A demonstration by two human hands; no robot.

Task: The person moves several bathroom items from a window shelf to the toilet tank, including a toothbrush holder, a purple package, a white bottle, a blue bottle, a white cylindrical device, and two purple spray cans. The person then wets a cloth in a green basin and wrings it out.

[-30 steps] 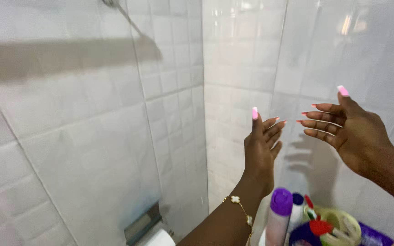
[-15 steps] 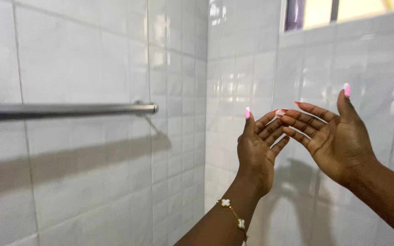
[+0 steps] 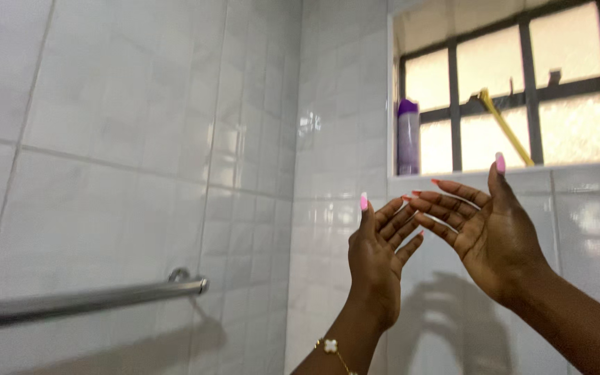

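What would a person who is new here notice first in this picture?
First, the two raised hands at centre, empty: the left hand and right hand, fingers spread before the white tiled wall. Next, the bright window at upper right, with a purple bottle on its sill.

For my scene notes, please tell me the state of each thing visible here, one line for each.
Left hand: open, raised, holding nothing.
Right hand: open, palm up, holding nothing, fingertips near the left hand.
Purple bottle: upright on the window ledge.
Yellow-handled tool: leaning against the window.
Metal towel bar: fixed to the tiled wall, bare.
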